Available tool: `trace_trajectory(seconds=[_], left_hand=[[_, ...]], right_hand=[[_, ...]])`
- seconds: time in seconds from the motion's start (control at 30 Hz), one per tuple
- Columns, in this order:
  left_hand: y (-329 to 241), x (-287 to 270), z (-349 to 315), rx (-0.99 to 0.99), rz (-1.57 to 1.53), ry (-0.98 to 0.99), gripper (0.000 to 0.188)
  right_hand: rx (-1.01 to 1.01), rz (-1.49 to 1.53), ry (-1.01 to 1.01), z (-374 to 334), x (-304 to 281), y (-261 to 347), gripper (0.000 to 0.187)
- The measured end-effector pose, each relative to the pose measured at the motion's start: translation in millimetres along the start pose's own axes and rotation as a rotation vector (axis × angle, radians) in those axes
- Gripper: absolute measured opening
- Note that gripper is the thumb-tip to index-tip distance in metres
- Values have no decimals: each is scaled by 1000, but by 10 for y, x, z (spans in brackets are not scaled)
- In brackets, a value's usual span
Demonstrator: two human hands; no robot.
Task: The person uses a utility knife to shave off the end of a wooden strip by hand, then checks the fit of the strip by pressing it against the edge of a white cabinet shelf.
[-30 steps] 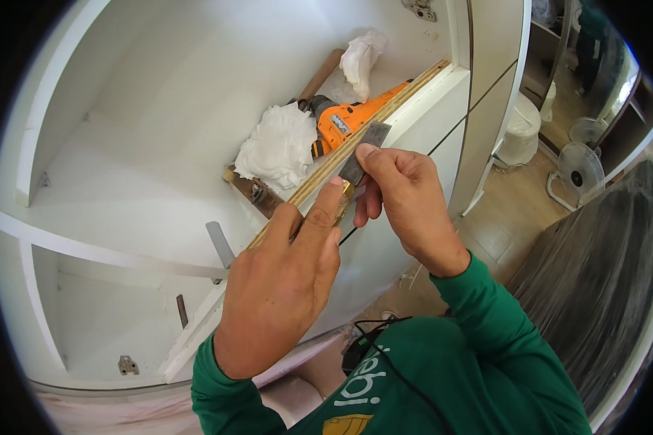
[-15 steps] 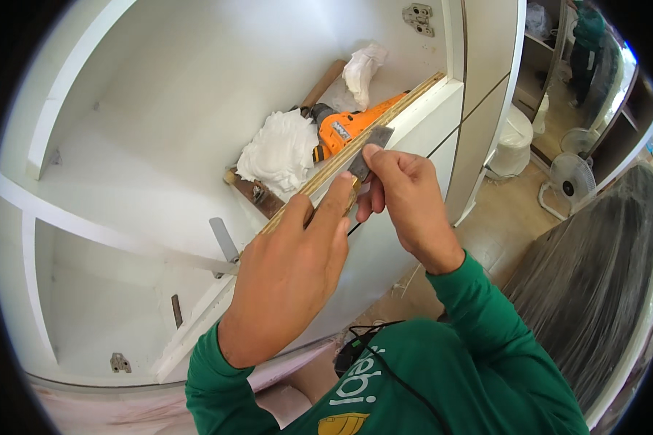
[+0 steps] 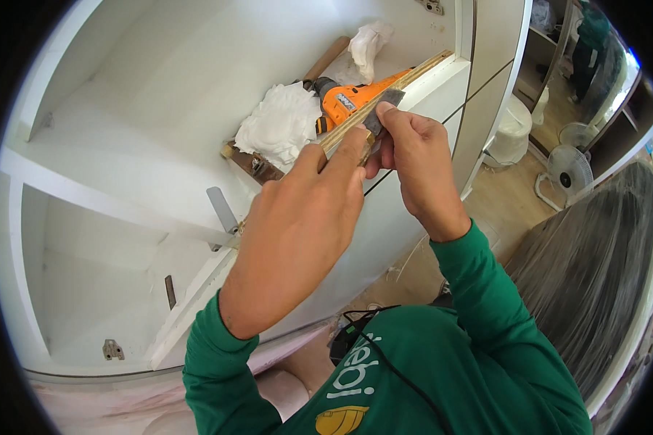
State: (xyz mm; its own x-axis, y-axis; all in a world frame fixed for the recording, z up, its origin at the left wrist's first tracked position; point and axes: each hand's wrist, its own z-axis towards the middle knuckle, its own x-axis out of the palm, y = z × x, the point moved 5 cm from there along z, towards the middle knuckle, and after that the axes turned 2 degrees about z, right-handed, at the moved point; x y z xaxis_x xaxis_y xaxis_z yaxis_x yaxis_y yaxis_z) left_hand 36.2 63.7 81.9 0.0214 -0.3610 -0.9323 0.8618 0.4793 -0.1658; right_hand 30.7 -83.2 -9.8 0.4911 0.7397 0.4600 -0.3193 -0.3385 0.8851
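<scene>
My right hand (image 3: pixel 424 159) pinches a dark grey flat rectangular piece (image 3: pixel 392 100) between thumb and fingers. The piece lies against the long wooden edge strip (image 3: pixel 432 67) of a white cabinet panel. My left hand (image 3: pixel 297 225) is closed beside it, its fingers along the same strip. A small brass-coloured piece (image 3: pixel 371 142) shows at its fingertips, partly hidden, and I cannot tell whether it joins the grey piece. Just beyond the strip, inside the cabinet, lie an orange power tool (image 3: pixel 348 99) and a crumpled white cloth (image 3: pixel 283 123).
A wooden handle (image 3: pixel 328 58) and a second white cloth (image 3: pixel 370 51) lie by the power tool. A grey hinge arm (image 3: pixel 221 209) sticks up left of my left hand. To the right are a white bucket (image 3: pixel 510 130), a standing fan (image 3: pixel 567 170) and a plastic-wrapped panel (image 3: pixel 595 283).
Both hands and the dark grey piece have shifted slightly up and to the right in the picture, while the view itself has moved a little. The grip looks unchanged.
</scene>
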Motion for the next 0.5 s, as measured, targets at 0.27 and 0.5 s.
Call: trace_trajectory(seconds=[0.27, 0.5], left_hand=[[-17, 15, -17, -6, 11, 34, 40], [-18, 57, 45, 39, -14, -1, 38]], right_hand=[[11, 52, -31, -12, -22, -12, 41], [-26, 67, -81, 51, -46, -24, 41]])
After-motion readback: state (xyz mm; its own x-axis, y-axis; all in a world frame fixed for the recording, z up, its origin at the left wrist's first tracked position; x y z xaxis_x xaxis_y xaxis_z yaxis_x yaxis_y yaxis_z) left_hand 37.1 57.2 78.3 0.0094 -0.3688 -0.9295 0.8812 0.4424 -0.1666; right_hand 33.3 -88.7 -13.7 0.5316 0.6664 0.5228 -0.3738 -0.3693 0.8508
